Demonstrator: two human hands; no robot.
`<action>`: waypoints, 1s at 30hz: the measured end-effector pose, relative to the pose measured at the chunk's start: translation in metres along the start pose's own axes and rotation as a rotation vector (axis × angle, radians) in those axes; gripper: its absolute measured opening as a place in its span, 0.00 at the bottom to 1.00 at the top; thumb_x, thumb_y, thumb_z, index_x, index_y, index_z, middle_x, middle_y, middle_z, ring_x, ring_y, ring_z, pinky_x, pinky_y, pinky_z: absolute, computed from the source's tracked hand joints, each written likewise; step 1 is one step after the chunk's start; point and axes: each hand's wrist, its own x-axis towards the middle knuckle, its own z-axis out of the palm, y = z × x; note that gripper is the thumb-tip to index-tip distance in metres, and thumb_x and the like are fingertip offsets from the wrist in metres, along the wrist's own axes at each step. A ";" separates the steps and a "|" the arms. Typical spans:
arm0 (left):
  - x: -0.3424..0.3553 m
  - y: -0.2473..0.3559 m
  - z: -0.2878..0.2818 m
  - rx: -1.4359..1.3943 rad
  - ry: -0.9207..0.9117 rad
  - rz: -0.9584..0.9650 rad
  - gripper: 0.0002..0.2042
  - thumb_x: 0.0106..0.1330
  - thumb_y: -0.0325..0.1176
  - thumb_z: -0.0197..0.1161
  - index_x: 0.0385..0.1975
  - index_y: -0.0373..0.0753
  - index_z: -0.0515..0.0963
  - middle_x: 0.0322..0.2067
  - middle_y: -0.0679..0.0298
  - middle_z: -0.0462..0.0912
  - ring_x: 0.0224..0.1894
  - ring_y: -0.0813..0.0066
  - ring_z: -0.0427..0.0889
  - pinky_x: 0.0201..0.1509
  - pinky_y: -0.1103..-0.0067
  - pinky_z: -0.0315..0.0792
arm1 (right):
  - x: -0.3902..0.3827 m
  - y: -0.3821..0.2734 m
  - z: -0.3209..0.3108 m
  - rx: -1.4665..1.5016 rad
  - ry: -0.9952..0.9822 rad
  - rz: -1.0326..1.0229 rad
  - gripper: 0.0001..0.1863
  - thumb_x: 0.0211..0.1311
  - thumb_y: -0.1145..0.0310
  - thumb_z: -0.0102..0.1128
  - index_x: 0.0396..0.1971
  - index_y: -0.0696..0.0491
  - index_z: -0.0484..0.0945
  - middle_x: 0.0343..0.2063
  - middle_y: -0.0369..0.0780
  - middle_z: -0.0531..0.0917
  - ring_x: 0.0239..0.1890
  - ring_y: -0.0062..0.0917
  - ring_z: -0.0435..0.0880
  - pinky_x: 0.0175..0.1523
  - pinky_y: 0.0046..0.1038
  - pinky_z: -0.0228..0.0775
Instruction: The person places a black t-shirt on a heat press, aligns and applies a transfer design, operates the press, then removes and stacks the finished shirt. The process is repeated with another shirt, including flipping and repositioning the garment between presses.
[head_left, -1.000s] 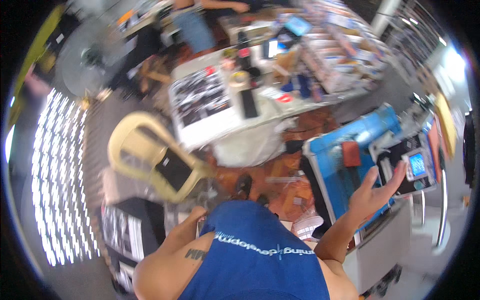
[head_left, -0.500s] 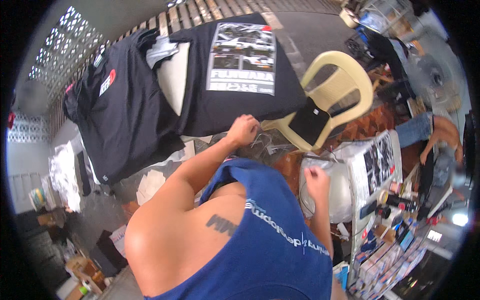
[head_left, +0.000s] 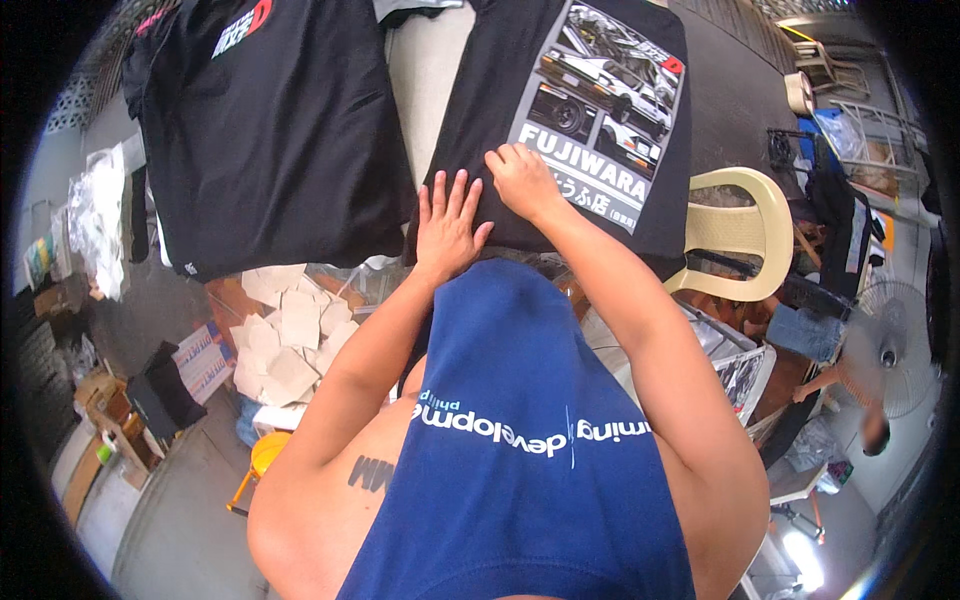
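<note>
My left hand [head_left: 450,230] lies flat with spread fingers on the lower left of a black shirt [head_left: 475,105]. Just right of it, my right hand [head_left: 523,182] has curled, closed fingers at the lower left edge of a large grey, white and black car print [head_left: 605,75] on that shirt; whatever they grip is hidden. A second black shirt [head_left: 270,160], with a small white and red print, is spread to the left, and a pale board [head_left: 430,60] shows between the two shirts.
A cream plastic chair [head_left: 760,235] stands right of the shirts. Pale paper scraps [head_left: 295,330] lie below the left shirt, near a yellow stool [head_left: 263,455]. Another person [head_left: 820,385] is at the right beside a standing fan [head_left: 888,350]. Clutter lines both sides.
My view has swung from the cluttered tables round to the two shirts. Both hands have moved onto the right shirt: the left now flat, the right now closed at the print's edge.
</note>
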 end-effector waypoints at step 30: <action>0.167 0.046 -0.006 -0.240 0.135 0.583 0.23 0.65 0.31 0.59 0.62 0.45 0.71 0.62 0.58 0.73 0.70 0.59 0.65 0.76 0.52 0.52 | -0.066 0.086 -0.056 0.421 -0.090 0.625 0.32 0.54 0.52 0.74 0.57 0.53 0.79 0.55 0.55 0.81 0.59 0.45 0.80 0.64 0.40 0.71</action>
